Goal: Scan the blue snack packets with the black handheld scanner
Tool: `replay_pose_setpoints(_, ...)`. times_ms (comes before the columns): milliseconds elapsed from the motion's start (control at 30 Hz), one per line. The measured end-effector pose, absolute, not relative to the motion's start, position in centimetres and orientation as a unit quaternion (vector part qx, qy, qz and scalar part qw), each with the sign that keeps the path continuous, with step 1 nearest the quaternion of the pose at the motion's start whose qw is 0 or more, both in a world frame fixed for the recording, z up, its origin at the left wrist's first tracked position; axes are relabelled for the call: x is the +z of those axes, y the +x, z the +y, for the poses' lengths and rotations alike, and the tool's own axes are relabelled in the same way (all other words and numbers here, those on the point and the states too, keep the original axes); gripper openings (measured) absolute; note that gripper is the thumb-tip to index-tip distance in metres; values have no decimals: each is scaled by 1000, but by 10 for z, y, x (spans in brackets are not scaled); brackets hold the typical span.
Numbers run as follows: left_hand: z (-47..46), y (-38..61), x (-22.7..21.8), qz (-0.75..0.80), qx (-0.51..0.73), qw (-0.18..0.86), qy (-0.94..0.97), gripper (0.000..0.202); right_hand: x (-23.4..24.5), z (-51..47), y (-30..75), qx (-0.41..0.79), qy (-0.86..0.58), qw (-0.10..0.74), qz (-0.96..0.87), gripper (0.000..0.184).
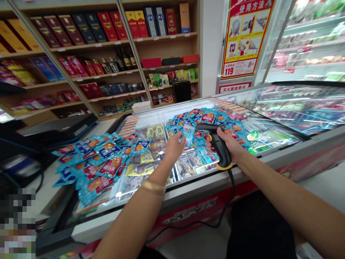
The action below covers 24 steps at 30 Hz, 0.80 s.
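Chest freezer (172, 205) fills your view, with wooden shelves of boxed liquor (172, 45) behind it and blue snack packets (207, 117) heaped across its glass lid (269, 108). Your left hand (174, 149) holds 1 small blue packet (188, 133) upright, its fingers (182, 140) pinched closed on the lower edge. Your right hand (226, 142) clenches a black barcode scanner (222, 154) by the handle. The scanner's nose points left, just beside the packet, which sits nearer your left hand.

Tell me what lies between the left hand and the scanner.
In the head view, a small blue packet, held in the left hand; the right hand grips the scanner.
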<state>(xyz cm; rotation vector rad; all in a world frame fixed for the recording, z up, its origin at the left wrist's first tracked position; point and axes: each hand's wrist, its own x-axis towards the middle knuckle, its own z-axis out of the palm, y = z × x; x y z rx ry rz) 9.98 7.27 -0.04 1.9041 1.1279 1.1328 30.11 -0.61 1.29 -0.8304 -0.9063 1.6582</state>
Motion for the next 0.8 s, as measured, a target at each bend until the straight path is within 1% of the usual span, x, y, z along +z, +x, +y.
replay_pose_setpoints(133, 72, 101, -2, 429, 425, 313, 733, 16, 12, -7, 302, 692, -343, 523, -360, 46)
replay_pose_setpoints(233, 73, 101, 0, 438, 439, 274, 735, 15, 14, -7, 300, 688, -343, 541, -340, 44)
replay_pose_setpoints(367, 78, 81, 17, 469, 475, 185, 721, 27, 23, 1, 286, 688, -331, 556, -330, 43)
replay_pose_setpoints(467, 82, 41, 37, 523, 468, 83, 708, 36, 33, 12, 261, 706, -301, 543, -341, 44)
replay_pose_setpoints(600, 80, -36, 57, 594, 384, -90, 701, 43, 46, 29, 214, 739, -280, 513, -334, 45)
replay_pose_setpoints(667, 76, -71, 58, 623, 329, -151, 693, 46, 49, 37, 189, 763, -268, 493, -321, 47)
replay_pose_setpoints(733, 71, -99, 52, 669, 266, -173, 672, 45, 48, 45, 165, 787, -246, 472, -312, 50)
replay_pose_setpoints(800, 67, -117, 44, 719, 195, -150, 650, 46, 45, 54, 146, 808, -225, 454, -302, 52)
